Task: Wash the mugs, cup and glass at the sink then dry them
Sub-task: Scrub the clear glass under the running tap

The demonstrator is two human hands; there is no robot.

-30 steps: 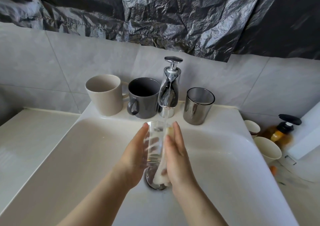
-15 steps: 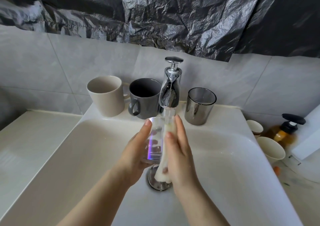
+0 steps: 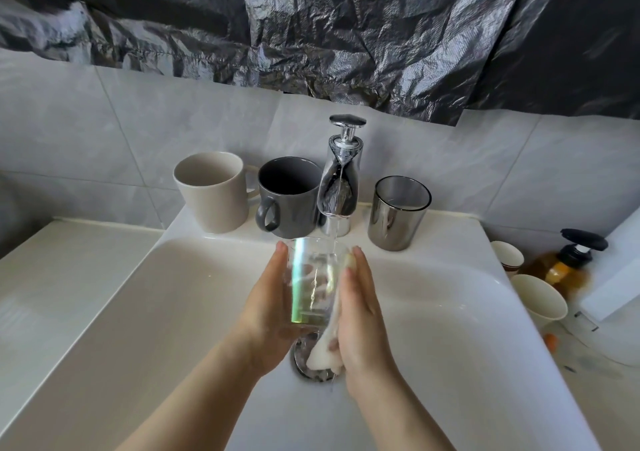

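Glass [image 3: 311, 281] in left hand [image 3: 273, 312] | right hand [image 3: 360, 315] presses cloth [image 3: 323, 350] | writing: unreadable

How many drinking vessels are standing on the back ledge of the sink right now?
3: a beige mug at the left, a dark grey mug beside it left of the tap, and a smoky metallic cup right of the tap. None looks hidden.

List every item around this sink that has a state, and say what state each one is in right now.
Faucet: running.
Clear glass: upright under the stream, held by the left hand.
White cloth: pressed to the glass by the right hand.
Beige mug: upright, looks empty.
Dark grey mug: upright.
Smoked tumbler: upright.
Two paper cups: upright.
Amber pump bottle: upright.
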